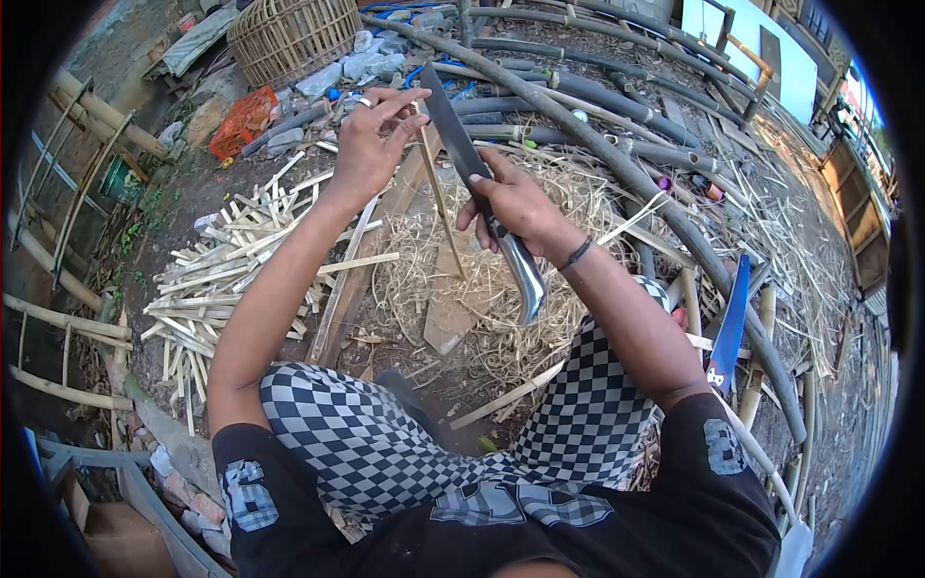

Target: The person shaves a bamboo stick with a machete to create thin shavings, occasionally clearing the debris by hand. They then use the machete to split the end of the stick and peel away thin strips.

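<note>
My left hand [374, 135] pinches the top end of a thin bamboo strip [440, 188], which stands nearly upright with its lower end by a flat wooden board [451, 313]. In my right hand [515, 202] is a large knife [455, 125], gripped where blade and handle meet. Its dark blade points up and away, close to the right of the strip's top, and the silvery curved handle hangs below my palm. Whether the blade touches the strip cannot be made out. Thin curly shavings [549, 202] surround the board.
Left lies a heap of split bamboo strips [226, 275]. A blue handsaw [732, 323] lies at right. Bamboo poles [607, 154] cross the upper right. Behind are a woven basket [294, 39] and an orange crate [241, 120]. Checkered trouser legs flank the work spot.
</note>
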`<state>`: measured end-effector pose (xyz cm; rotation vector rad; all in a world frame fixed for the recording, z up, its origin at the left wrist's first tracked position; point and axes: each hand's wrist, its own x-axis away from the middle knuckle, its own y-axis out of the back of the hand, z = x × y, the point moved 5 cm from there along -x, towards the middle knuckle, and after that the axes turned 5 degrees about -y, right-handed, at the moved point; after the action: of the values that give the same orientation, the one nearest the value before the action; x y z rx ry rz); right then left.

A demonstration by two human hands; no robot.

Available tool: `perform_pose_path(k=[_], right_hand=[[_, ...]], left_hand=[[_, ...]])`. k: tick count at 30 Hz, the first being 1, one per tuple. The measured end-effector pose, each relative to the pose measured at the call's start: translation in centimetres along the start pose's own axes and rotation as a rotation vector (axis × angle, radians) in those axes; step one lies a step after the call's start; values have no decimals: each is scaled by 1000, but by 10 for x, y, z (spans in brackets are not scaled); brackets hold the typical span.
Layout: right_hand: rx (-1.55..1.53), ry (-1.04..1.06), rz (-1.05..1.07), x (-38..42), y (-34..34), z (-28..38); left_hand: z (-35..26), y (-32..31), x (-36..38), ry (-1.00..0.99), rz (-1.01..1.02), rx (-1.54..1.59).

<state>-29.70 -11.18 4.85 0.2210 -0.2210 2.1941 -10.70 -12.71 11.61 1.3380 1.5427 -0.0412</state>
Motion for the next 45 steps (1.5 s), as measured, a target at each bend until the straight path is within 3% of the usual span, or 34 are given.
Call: perform_pose_path(k=[1, 5, 9, 11, 17, 20, 25, 28, 34, 36, 38, 40, 41, 42, 45], right_hand=[[-5, 34, -10, 1, -5, 2], [69, 109, -49, -6, -12, -4], [185, 171, -104, -3, -4, 3], [226, 189, -157, 4, -2, 7], [409, 316, -386, 13, -12, 18], [343, 251, -342, 17, -14, 24], [488, 371, -395, 4, -20, 5], [543, 295, -363, 8, -19, 17], [829, 502, -436, -5, -18, -10], [711, 278, -356, -5, -20, -8], [631, 254, -370, -9, -21, -3], [596, 429, -502, -10, -24, 0], [727, 529, -535, -13, -25, -9], [635, 461, -448, -19, -24, -22], [801, 501, -457, -16, -19, -3]], left_hand=[[-7, 2, -3, -29, -28, -89], [-6, -6, -6, -84, -124, 48], [-6, -2, -6, -111, -107, 53], [-24, 4, -6, -299, -197, -111], [-20, 2, -1, -241, -221, 21], [-17, 4, 3, -242, -275, 33], [-5, 9, 3, -214, -259, 30], [3, 12, 4, -187, -262, 63], [6, 18, 7, -168, -278, 59], [7, 19, 5, -173, -292, 51], [4, 13, 7, -193, -295, 67], [1, 10, 9, -246, -304, 112], [2, 11, 9, -220, -294, 97], [2, 16, 5, -203, -291, 76], [8, 15, 6, -238, -316, 40]])
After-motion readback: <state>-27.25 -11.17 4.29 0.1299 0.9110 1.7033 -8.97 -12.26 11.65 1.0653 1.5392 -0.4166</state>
